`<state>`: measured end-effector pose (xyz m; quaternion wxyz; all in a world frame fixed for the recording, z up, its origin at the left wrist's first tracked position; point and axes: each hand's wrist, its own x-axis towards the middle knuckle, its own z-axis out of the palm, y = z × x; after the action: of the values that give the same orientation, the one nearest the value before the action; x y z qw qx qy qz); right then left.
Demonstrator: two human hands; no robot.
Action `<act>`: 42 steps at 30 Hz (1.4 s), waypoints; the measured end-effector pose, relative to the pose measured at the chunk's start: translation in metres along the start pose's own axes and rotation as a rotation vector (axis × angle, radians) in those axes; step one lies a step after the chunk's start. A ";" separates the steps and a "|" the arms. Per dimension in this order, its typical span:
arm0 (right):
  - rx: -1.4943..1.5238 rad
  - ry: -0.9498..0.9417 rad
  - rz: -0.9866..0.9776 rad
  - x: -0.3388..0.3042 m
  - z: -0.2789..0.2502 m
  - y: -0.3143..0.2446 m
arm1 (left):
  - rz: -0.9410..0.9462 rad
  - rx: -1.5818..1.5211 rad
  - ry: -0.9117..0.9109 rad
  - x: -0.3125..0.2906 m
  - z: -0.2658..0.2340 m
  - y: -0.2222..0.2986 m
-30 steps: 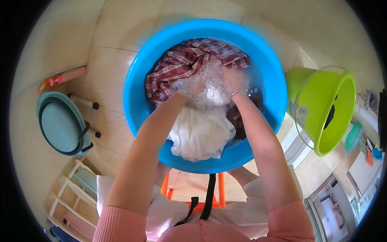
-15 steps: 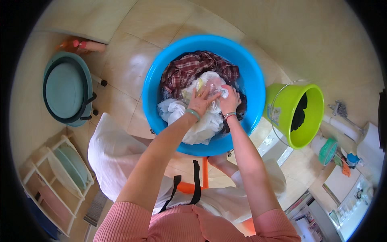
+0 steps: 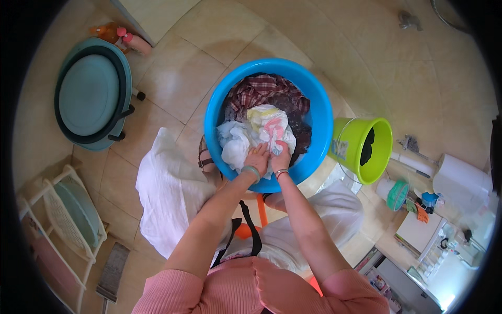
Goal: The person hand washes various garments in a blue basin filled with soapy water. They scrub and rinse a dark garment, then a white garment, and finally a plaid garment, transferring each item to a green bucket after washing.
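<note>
A large round blue basin (image 3: pixel 323 120) holds wet laundry in sudsy water. My left hand (image 3: pixel 257 160), with a green bangle at the wrist, is closed on a wet white garment (image 3: pixel 238 141) near the basin's close side. Right beside it my right hand (image 3: pixel 281 157) grips a bunched fold of the same garment, whose top carries yellow and pink patches. The fingertips of both hands are partly hidden in the folds. Behind the white garment lies a dark red plaid garment (image 3: pixel 265 88), partly under water. Darker cloth shows along the basin's right side.
A lime-green bucket (image 3: pixel 384 152) with dark cloth inside leans to the right of the basin. Collapsed grey-blue tubs (image 3: pixel 89 94) and a pink bottle (image 3: pixel 137 43) stand at far left. A white rack (image 3: pixel 78 235) is at lower left, a counter (image 3: pixel 402 251) at lower right.
Both hands have drawn toward me and closer together. My left hand, spread flat before, has gathered its fingers on the white garment. The pink and yellow part now lies more exposed.
</note>
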<state>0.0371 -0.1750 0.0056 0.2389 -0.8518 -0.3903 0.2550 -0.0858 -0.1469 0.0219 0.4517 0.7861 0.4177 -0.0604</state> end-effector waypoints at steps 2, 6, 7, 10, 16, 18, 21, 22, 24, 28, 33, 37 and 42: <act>-0.017 -0.015 -0.009 -0.005 0.005 0.002 | 0.010 0.053 -0.011 -0.007 0.006 0.000; -0.020 -0.013 -0.024 -0.015 0.013 0.006 | 0.063 0.163 0.004 -0.015 0.021 -0.010; -0.013 0.007 -0.027 -0.017 0.015 0.013 | 0.084 0.144 -0.006 -0.017 0.024 -0.011; 0.019 0.057 -0.037 -0.021 0.022 0.022 | 0.130 0.161 0.040 -0.018 0.032 -0.021; 0.093 0.014 0.075 -0.026 0.010 0.018 | 0.193 0.150 0.007 -0.029 0.022 -0.021; 0.102 0.004 0.098 -0.019 0.002 0.017 | 0.196 0.198 -0.032 -0.032 0.016 -0.018; 0.227 0.042 0.111 -0.006 -0.016 0.013 | 0.166 0.094 0.001 -0.039 0.012 -0.013; 0.311 0.080 0.110 0.001 -0.024 0.010 | 0.135 0.019 0.036 -0.039 0.009 -0.009; 0.444 0.093 0.098 0.008 -0.043 -0.012 | 0.047 -0.138 0.101 -0.043 0.012 -0.008; 0.736 0.027 0.142 0.015 -0.092 -0.069 | -0.209 -0.791 0.178 -0.038 0.015 0.002; 0.815 -0.028 -0.067 -0.005 -0.154 -0.108 | -0.764 -2.067 0.046 -0.028 -0.055 0.085; 0.749 -0.065 -0.252 -0.032 -0.200 -0.126 | -0.381 -2.209 0.011 -0.011 -0.086 0.112; 0.511 -0.209 -0.613 -0.058 -0.240 -0.136 | -0.215 -2.321 -0.122 0.021 -0.081 0.088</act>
<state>0.0795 -0.1918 0.2839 0.4666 -0.5790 -0.5723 0.3457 -0.0325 -0.0939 0.1173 0.9112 -0.1422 0.2643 0.2823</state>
